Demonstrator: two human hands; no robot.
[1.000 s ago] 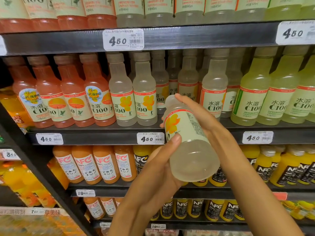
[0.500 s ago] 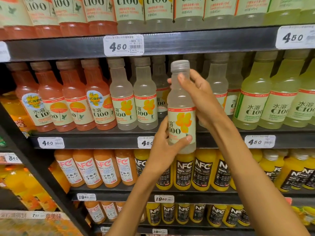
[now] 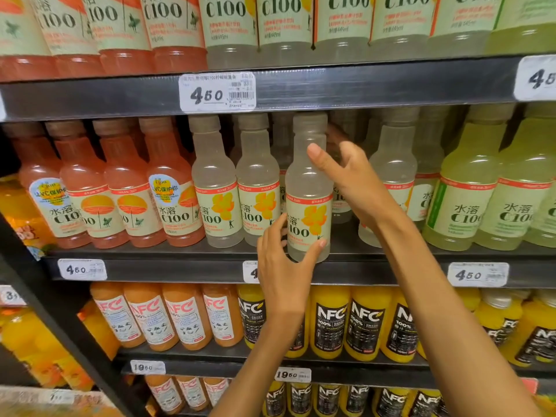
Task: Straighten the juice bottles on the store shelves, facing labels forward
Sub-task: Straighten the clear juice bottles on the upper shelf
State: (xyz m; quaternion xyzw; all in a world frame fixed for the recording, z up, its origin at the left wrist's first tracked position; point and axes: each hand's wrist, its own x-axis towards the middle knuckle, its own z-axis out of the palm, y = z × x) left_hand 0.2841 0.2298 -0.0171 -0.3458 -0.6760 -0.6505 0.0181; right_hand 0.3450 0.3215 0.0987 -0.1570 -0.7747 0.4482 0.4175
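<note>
Placement of one pale lemon bottle (image 3: pixel 308 188) at the front edge of the middle shelf (image 3: pixel 180 270) is the step in hand. The bottle is stood upright just beside two matching bottles (image 3: pixel 237 188), its yellow-flower label facing outward. Its base is cupped by the left hand (image 3: pixel 284 266), thumb and fingers curled round the lower label, while its shoulder is touched by the thumb of the right hand (image 3: pixel 346 179), whose fingers are spread loosely. Next, a slight push back into line seems called for, then release.
</note>
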